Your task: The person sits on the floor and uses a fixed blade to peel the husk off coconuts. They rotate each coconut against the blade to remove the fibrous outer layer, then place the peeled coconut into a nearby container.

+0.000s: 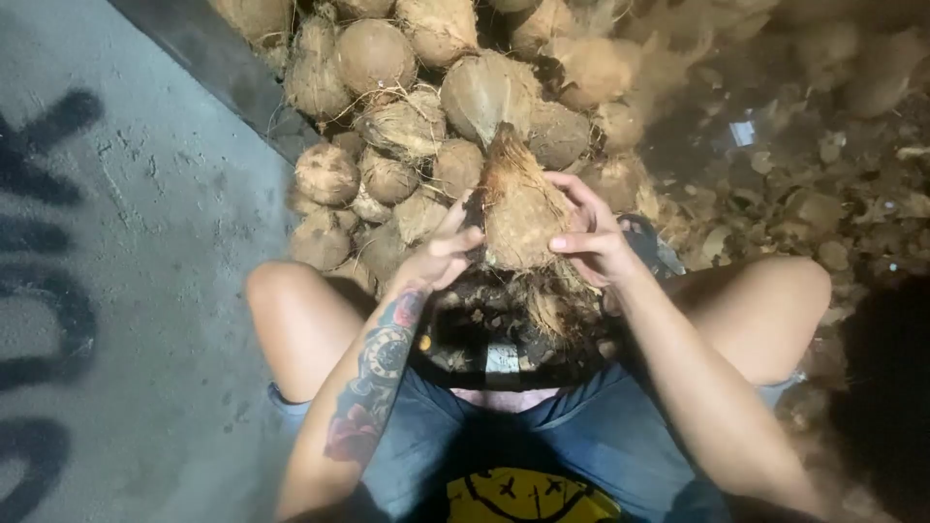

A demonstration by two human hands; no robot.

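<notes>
A brown fibrous coconut (518,208) stands point-up between my knees, over a dark husking tool whose metal base (501,358) shows below it. My left hand (448,250), on a tattooed forearm, grips the coconut's left side. Its right side is clasped by my right hand (591,232), fingers curled over the husk. Loose husk fibres (547,305) hang beneath the coconut.
A heap of husked and part-husked coconuts (407,116) lies just beyond my hands. Torn husk scraps (804,203) cover the ground to the right. A grey concrete wall (126,242) with black painted marks runs along the left. My bare knees flank the tool.
</notes>
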